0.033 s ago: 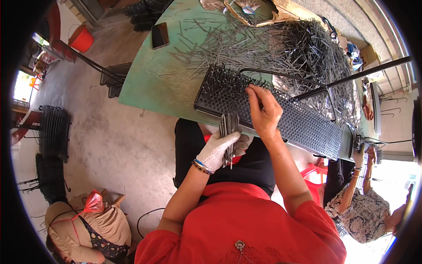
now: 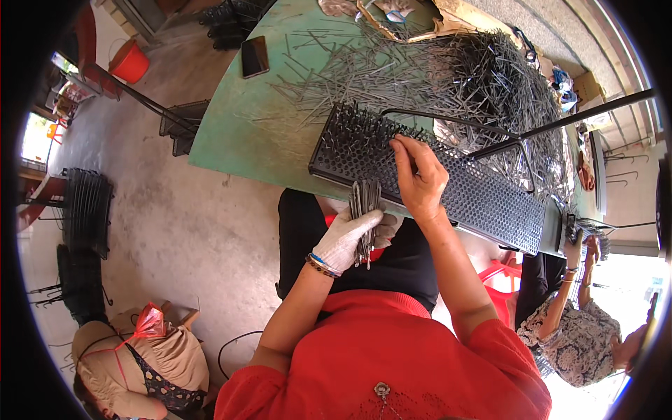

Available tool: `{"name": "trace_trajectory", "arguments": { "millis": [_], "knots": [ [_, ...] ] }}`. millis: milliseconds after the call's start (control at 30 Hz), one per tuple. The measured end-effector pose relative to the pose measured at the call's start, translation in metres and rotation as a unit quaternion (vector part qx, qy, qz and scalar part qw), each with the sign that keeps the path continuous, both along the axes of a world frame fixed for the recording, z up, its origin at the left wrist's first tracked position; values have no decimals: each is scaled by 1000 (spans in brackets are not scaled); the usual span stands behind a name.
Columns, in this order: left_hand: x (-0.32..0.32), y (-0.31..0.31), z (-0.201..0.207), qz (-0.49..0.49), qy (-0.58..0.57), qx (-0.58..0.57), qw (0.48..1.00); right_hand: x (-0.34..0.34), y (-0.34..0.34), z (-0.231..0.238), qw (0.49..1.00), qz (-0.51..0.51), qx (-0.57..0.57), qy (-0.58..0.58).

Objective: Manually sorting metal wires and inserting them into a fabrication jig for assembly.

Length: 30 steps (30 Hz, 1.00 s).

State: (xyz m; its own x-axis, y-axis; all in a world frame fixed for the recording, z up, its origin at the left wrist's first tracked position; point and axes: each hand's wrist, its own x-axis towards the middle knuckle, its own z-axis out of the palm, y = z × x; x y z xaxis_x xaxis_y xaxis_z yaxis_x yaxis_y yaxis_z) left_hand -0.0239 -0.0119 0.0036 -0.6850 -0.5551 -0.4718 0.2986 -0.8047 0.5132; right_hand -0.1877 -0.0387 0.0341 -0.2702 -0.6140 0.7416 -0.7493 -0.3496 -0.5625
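Observation:
My left hand (image 2: 350,241), in a pale work glove with bracelets at the wrist, is closed round an upright bundle of thin metal rods (image 2: 365,210) just off the table's near edge. Ahead of me, a long black perforated metal rack (image 2: 490,198) lies slantwise along that edge. Dark rod ends (image 2: 357,126) bristle from the holes of its left part, while the right part shows bare holes. Over the rack's middle is my bare right hand (image 2: 423,175), thumb and forefinger pinched together beside the standing ends. Whatever is in that pinch is too small to make out.
Loose rods (image 2: 490,70) heap up across the green table (image 2: 238,133), behind the rack. A phone (image 2: 255,57) lies at the far left. Black bars (image 2: 553,126) cross above the rack's right half. At right, a co-worker's hands (image 2: 583,252) work by the table; stacked black racks (image 2: 87,210) stand left.
My right hand has shifted very slightly left over the rack. My left hand and its bundle of rods stay in place.

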Motion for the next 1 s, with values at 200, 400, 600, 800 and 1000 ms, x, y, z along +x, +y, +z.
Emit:
{"name": "trace_trajectory", "arguments": {
  "millis": [200,400,600,800,1000],
  "knots": [
    [0,0,-1,-1,8,4,1000,0,1,1,1000,5,12,12],
    [1,0,1,0,4,0,1000,1,6,2,1000,7,18,13],
    [1,0,-3,-2,1,-2,1000,0,9,-1,1000,2,11,16],
    [1,1,-4,7,-12,11,1000,0,8,5,999,-1,46,3],
    [0,1,-4,3,-11,7,1000,4,4,10,995,-37,87,-9]
  ]
}}
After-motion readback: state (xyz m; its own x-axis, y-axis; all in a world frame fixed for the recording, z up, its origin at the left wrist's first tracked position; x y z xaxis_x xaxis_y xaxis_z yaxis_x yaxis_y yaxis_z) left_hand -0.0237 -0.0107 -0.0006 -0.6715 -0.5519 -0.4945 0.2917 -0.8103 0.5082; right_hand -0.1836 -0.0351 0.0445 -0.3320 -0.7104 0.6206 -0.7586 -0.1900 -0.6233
